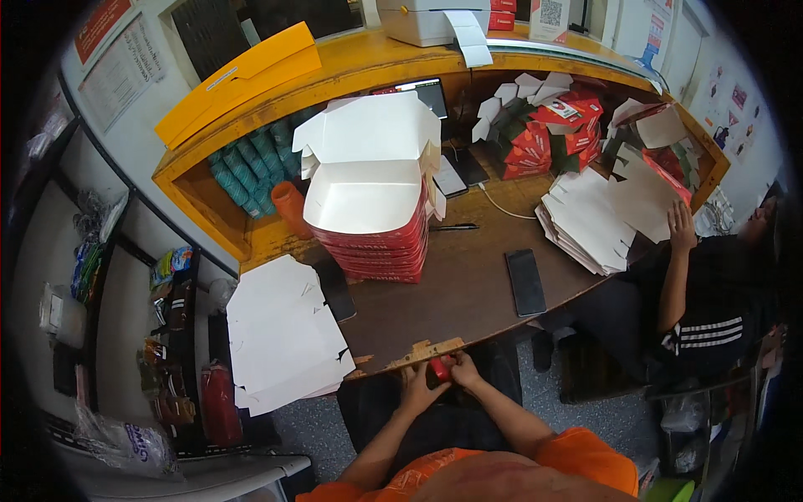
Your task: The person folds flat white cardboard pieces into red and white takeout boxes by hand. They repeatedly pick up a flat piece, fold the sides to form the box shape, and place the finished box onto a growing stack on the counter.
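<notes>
Head view. Left hand (pixel 418 390): curled narrow against the left side of a small red object (pixel 440 369), of a kind too hidden to tell. Right hand (pixel 465 373): pinched in on the same object from the right, partly covering it. Held, as that object, between both hands just at the near edge of the desk (pixel 468 289), beside a splintered strip of bare wood; cannot tell whether touching that edge.

Ahead and slightly to the left, on the desk: tall stack of red cardboard boxes (pixel 370 258), topped by an open box with white interior (pixel 364 197) and raised white flap. Nearer, at the left: flat white cardboard blanks (pixel 284 335), reaching past the near edge.

To the right of the stack: black pen (pixel 454 227), then black smartphone (pixel 525 283) near the front edge. Farther right: second pile of flat cardboard blanks (pixel 585 219), with a co-worker's raised hand (pixel 681 222) close by.

Behind: red folded cartons (pixel 535 144) at the right under the raised shelf, teal rolls (pixel 247 174) and an orange cylinder (pixel 290 209) at the left. Up on the shelf: long yellow box (pixel 238 82) and white printer (pixel 422 25).
</notes>
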Demonstrator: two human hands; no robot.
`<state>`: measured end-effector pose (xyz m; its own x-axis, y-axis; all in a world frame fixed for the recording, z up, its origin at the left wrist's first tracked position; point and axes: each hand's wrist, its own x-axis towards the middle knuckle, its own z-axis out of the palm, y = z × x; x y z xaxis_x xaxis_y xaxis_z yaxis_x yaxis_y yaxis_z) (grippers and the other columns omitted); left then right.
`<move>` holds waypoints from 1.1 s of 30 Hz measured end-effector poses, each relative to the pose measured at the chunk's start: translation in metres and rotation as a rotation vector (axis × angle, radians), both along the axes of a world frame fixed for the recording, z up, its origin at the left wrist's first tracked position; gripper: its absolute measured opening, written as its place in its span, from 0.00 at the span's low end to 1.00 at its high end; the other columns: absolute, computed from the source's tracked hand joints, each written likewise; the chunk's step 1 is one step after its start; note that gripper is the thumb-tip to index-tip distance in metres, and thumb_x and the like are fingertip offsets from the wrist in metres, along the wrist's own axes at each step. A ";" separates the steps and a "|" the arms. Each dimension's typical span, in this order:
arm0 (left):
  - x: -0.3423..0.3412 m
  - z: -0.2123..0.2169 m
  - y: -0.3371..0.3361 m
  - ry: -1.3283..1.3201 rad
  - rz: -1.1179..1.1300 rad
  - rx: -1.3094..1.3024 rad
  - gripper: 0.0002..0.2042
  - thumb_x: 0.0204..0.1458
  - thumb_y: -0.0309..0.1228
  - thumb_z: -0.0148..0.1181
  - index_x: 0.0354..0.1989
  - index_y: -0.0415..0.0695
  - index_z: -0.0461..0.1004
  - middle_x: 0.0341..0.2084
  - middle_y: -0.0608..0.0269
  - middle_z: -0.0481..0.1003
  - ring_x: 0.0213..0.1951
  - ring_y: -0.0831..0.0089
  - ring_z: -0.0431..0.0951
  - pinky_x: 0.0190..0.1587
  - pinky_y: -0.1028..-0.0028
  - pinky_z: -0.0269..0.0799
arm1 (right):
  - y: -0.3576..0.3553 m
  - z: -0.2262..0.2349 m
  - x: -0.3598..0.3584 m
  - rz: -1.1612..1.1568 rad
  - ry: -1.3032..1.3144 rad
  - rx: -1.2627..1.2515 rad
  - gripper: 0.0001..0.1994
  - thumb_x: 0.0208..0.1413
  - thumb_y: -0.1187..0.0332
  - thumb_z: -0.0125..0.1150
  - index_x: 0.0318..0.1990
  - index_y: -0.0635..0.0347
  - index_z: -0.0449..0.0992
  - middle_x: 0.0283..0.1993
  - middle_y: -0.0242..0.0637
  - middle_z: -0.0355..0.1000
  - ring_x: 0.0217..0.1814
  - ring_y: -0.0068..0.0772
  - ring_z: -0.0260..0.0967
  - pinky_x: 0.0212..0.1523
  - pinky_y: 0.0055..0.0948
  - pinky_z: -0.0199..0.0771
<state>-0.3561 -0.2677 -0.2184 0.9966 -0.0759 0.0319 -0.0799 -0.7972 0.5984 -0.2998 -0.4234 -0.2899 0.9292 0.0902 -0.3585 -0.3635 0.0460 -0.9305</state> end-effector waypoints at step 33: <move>-0.007 0.002 0.024 0.044 -0.134 -0.060 0.49 0.30 0.41 0.82 0.66 0.47 0.63 0.61 0.39 0.58 0.64 0.38 0.61 0.66 0.49 0.62 | -0.016 0.040 0.049 0.634 0.017 -0.100 0.25 0.54 0.66 0.72 0.59 0.62 0.74 0.54 0.36 0.76 0.57 0.31 0.71 0.60 0.35 0.70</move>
<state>-0.3629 -0.2437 -0.2160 0.9782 -0.2077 -0.0029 -0.1561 -0.7439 0.6498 -0.2508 -0.4395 -0.2501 0.7005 0.5856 -0.4080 -0.3064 -0.2695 -0.9130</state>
